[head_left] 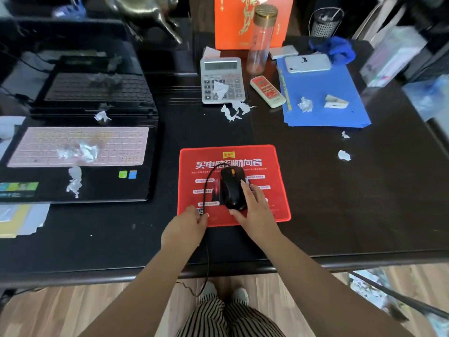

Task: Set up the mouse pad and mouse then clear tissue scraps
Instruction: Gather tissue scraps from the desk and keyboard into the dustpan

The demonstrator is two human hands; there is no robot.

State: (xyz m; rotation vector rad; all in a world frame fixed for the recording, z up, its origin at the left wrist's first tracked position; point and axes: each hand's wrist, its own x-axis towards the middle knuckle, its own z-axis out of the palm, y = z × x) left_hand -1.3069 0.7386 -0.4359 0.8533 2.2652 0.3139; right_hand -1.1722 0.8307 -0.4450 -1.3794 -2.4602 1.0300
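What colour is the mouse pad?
Red with white lettering; the mouse pad shows plainly in the head view.

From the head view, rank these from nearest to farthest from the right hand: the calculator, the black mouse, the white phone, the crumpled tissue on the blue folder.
1. Black mouse: under the right hand, on the red pad.
2. Crumpled tissue: ahead and right, on the blue folder.
3. Calculator: straight ahead, slightly left.
4. White phone: far right, at the folder's back edge.
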